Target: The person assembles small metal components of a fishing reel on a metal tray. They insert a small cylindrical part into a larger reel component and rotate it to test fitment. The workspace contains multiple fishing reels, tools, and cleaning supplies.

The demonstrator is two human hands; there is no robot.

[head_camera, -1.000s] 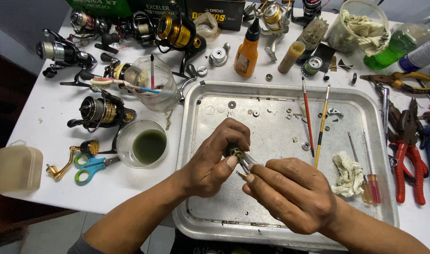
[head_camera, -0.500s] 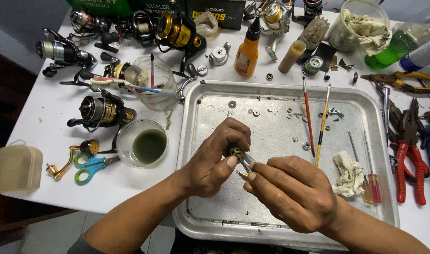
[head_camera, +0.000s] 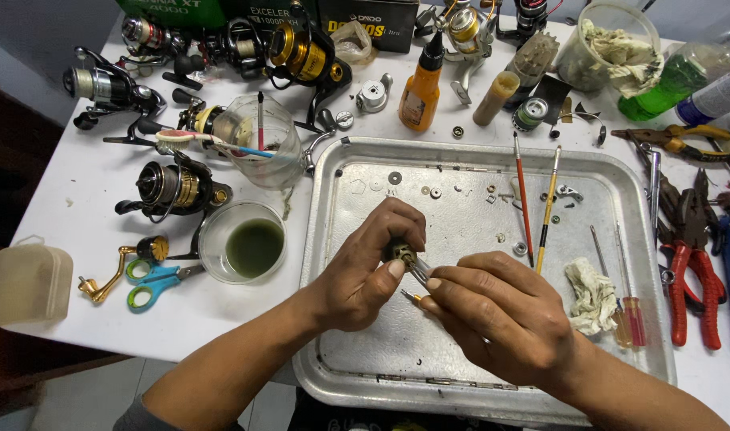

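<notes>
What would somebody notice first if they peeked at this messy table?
Probably the two hands in the middle: the left hand pinches a small dark metal part over a big metal tray, and the right hand pokes it with a thin tool. Next come the shiny fishing reels crowded along the table's left and back, and the red-handled pliers on the right.

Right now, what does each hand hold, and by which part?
The left hand pinches a small dark round metal part by its sides; the right hand grips a thin metal tool by its lower end.
</notes>
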